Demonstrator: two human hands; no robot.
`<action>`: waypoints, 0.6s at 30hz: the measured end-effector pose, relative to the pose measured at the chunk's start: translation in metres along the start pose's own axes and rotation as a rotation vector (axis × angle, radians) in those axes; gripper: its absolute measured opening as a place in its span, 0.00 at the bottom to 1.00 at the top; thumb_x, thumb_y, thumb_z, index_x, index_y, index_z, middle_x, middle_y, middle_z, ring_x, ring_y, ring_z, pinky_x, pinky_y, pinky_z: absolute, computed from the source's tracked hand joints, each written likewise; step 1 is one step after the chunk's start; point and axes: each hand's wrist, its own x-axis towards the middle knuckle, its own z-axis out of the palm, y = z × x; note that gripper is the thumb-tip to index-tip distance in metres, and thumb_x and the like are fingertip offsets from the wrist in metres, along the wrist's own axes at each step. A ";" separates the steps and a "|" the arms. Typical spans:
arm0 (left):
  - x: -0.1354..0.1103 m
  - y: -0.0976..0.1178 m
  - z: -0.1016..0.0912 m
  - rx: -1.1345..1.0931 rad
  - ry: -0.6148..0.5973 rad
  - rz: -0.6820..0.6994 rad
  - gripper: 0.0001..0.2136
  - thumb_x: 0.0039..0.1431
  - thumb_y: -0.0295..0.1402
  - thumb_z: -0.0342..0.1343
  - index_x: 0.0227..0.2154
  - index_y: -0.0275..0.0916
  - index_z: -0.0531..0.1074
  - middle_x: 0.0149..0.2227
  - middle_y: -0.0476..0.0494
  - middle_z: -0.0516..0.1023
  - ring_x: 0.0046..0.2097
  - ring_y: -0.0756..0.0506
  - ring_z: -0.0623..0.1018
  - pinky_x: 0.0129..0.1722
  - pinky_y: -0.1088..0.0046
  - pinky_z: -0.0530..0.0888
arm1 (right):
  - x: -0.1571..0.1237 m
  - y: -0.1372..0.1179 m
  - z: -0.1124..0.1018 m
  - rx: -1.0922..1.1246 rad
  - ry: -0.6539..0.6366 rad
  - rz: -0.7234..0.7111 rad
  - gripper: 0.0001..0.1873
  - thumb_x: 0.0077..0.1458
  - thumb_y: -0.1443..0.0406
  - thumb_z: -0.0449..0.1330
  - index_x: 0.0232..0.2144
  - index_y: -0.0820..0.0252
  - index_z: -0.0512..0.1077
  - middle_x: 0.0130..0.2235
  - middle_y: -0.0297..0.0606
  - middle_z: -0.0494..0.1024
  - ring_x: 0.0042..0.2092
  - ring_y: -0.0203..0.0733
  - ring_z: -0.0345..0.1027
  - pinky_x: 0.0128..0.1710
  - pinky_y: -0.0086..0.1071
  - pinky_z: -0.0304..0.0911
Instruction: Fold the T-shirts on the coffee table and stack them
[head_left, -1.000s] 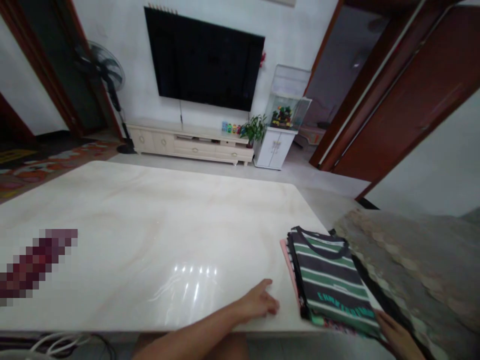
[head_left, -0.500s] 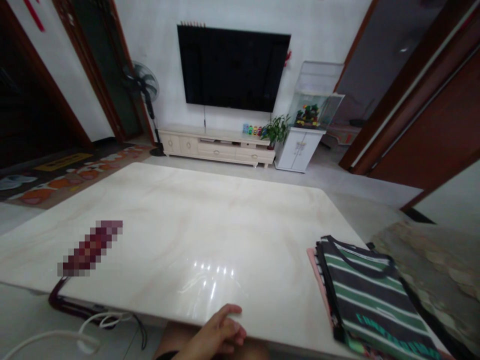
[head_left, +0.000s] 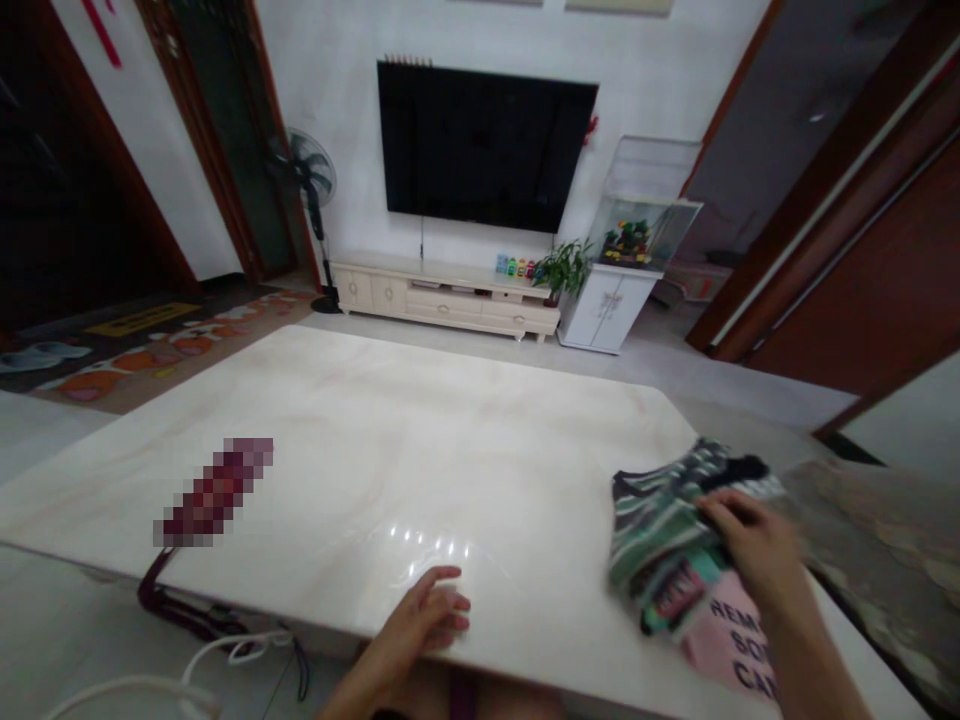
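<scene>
My right hand (head_left: pixel 750 545) is closed on a dark shirt with green and white stripes (head_left: pixel 660 520), bunched up and lifted off the stack at the right side of the white marble table (head_left: pixel 420 460). Under it lies a pink garment with dark lettering (head_left: pixel 731 635). My left hand (head_left: pixel 427 615) rests at the table's near edge with its fingers loosely stretched, holding nothing.
A blurred dark red object (head_left: pixel 214 490) lies on the table's left side, with a strap and white cable (head_left: pixel 195 640) hanging below. A brownish patterned cloth (head_left: pixel 877 540) covers furniture at right. Beyond are a wall TV (head_left: pixel 484 150), low cabinet (head_left: pixel 446 295), fan (head_left: pixel 311 185) and fish tank (head_left: pixel 649 215).
My right hand came up and grabbed the striped shirt, crumpling it off the flat stack and uncovering the pink garment. My left hand stayed near the table edge. The view shifted slightly.
</scene>
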 end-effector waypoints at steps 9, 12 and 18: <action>0.030 0.065 -0.086 0.089 0.719 0.598 0.25 0.51 0.44 0.52 0.51 0.41 0.59 0.47 0.39 0.69 0.46 0.43 0.72 0.42 0.66 0.72 | -0.061 -0.191 0.182 0.523 -0.569 -0.380 0.21 0.53 0.56 0.53 0.48 0.56 0.66 0.47 0.40 0.72 0.37 0.36 0.70 0.30 0.26 0.65; 0.031 0.049 -0.129 0.214 1.075 0.672 0.23 0.48 0.43 0.55 0.46 0.38 0.63 0.46 0.39 0.68 0.46 0.41 0.71 0.42 0.64 0.72 | -0.065 -0.145 0.181 0.287 -0.525 -0.269 0.20 0.51 0.53 0.51 0.43 0.55 0.70 0.45 0.40 0.74 0.38 0.38 0.72 0.32 0.29 0.67; 0.035 0.038 -0.167 0.214 1.157 0.617 0.17 0.46 0.39 0.56 0.38 0.37 0.65 0.36 0.42 0.72 0.38 0.44 0.75 0.40 0.65 0.73 | -0.052 0.037 0.076 -0.153 -0.178 0.056 0.10 0.38 0.58 0.51 0.17 0.55 0.67 0.20 0.45 0.71 0.27 0.53 0.69 0.33 0.49 0.63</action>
